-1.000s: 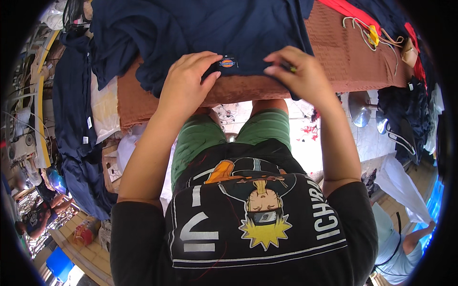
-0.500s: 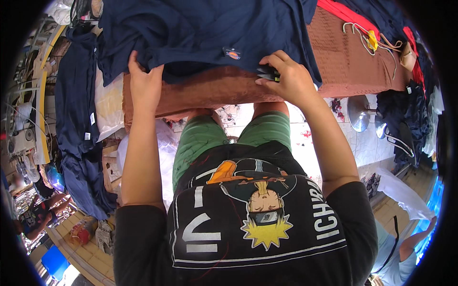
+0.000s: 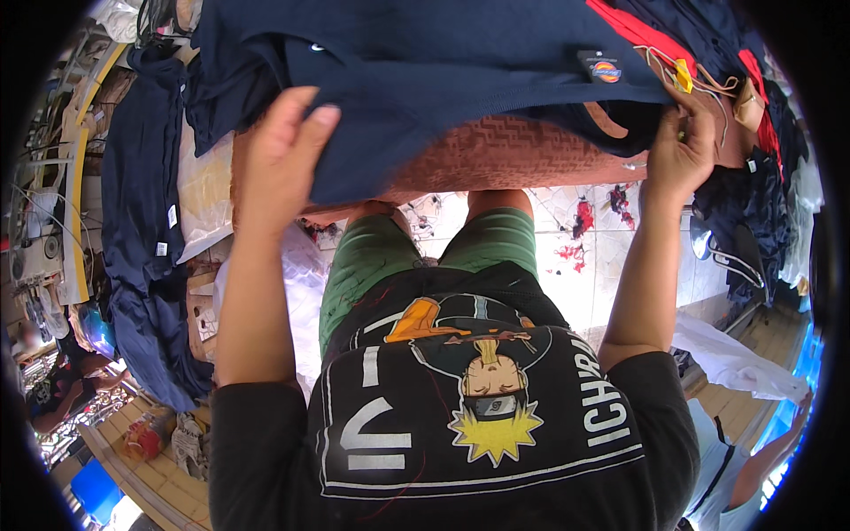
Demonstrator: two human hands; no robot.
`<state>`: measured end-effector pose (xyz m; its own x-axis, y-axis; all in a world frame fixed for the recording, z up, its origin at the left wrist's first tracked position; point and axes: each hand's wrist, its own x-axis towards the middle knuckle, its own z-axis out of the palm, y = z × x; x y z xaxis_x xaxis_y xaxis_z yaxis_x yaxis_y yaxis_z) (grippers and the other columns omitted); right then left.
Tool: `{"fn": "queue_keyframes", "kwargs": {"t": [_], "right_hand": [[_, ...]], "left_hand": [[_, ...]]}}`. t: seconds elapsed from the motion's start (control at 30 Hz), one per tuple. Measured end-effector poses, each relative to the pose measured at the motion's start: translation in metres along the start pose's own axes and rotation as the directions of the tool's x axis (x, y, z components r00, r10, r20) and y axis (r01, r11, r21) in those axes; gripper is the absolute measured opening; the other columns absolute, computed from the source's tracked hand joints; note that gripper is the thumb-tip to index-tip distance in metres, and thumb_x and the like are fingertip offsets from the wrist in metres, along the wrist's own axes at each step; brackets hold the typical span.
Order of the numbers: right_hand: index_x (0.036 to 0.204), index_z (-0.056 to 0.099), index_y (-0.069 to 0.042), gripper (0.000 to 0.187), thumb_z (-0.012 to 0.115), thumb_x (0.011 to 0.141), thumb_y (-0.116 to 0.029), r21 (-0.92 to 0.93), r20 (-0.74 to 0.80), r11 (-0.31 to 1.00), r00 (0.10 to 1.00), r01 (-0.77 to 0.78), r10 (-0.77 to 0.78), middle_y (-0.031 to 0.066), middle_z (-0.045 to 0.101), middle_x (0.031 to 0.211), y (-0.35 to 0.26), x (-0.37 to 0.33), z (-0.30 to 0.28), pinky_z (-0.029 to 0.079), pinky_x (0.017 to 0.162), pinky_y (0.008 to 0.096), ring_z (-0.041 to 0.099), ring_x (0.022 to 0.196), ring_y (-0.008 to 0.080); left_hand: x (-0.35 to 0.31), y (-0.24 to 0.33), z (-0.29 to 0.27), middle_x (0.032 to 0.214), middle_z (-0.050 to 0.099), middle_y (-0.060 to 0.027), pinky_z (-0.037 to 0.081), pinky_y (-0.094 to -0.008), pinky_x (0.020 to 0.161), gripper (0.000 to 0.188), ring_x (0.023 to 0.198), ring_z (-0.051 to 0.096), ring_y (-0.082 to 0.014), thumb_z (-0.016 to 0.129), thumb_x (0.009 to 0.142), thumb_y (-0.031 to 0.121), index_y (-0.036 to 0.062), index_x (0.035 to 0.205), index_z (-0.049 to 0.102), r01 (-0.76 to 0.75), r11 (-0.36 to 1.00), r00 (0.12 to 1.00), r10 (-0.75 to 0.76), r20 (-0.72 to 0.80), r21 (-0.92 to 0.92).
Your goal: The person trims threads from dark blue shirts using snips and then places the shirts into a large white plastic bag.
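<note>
Largest in sight is the desk point(image 3: 496, 168) at 12 o'clock, draped in brown patterned cloth and standing in front of the person's green shorts point(image 3: 381, 265). A navy garment point(image 3: 425, 53) spreads over it, its near edge raised between the hands and one fold drooping past the desk's edge near 11 o'clock. More dark cloth point(image 3: 146, 177) hangs at 10 o'clock. The left hand point(image 3: 288, 146), between 10 and 11, has its grip loosely spread, thumb apart from fingers beside the garment; blur hides whether it touches. The right hand point(image 3: 683, 155), at 2 o'clock, has its grip pinching the garment's edge. Red cloth point(image 3: 624, 19) shows at 1 o'clock, and pale cord point(image 3: 719, 88) at 2. Smaller are the garment's label patch point(image 3: 606, 71), toward 1:30, and a yellow piece point(image 3: 683, 76) by the cord.
</note>
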<state>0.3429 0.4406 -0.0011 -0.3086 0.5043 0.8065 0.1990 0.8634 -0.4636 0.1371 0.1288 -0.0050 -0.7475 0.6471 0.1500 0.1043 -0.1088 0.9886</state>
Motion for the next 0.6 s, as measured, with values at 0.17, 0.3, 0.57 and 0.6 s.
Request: {"fn": "queue_keyframes", "kwargs": {"t": [0.17,0.3,0.57,0.6], "right_hand": [[0.102,0.065,-0.004,0.020,0.062,0.082,-0.003,-0.291,0.482,0.953,0.874,0.090,0.064,0.0082,0.065,0.097,0.055,-0.033,0.021,0.048,0.079,0.0305,0.063,0.091,0.0205],[0.104,0.066,-0.005,0.022,0.064,0.083,-0.007,-0.149,0.429,0.988,0.897,-0.047,0.107,0.0091,0.065,0.099,0.001,-0.026,0.018,0.048,0.080,0.0305,0.062,0.092,0.0204],[0.096,0.067,-0.006,0.019,0.070,0.077,-0.006,0.243,0.783,0.962,0.611,-0.126,-0.118,0.0071,0.062,0.093,-0.069,-0.051,0.070,0.048,0.071,0.0284,0.061,0.079,0.0207],[0.096,0.067,-0.006,0.018,0.069,0.078,-0.006,0.251,0.773,0.958,0.625,-0.136,-0.114,0.0068,0.062,0.093,-0.064,-0.057,0.077,0.048,0.071,0.0285,0.061,0.079,0.0212]], "left_hand": [[-0.001,-0.059,-0.006,0.099,0.063,-0.0079,0.047,-0.0256,0.074,0.024,0.080,0.061,-0.0133,0.062,0.086,0.014,0.0053,0.108,0.060,0.097,0.795,0.995,-0.082,-0.053,0.598],[-0.001,-0.033,0.002,0.102,0.065,-0.0080,0.050,-0.0303,0.075,0.017,0.084,0.065,-0.0206,0.064,0.082,0.008,0.0060,0.099,0.065,-0.188,0.693,0.947,0.315,-0.058,0.696],[-0.005,-0.058,0.061,0.106,0.064,-0.0073,0.050,-0.0294,0.077,0.023,0.084,0.064,-0.0194,0.070,0.077,0.012,0.0045,0.099,0.068,-0.437,0.519,0.900,0.250,0.358,0.735],[-0.006,-0.064,0.063,0.105,0.065,-0.0076,0.050,-0.0295,0.077,0.022,0.083,0.064,-0.0204,0.070,0.077,0.012,0.0042,0.098,0.068,-0.419,0.518,0.908,0.251,0.336,0.746]]}}
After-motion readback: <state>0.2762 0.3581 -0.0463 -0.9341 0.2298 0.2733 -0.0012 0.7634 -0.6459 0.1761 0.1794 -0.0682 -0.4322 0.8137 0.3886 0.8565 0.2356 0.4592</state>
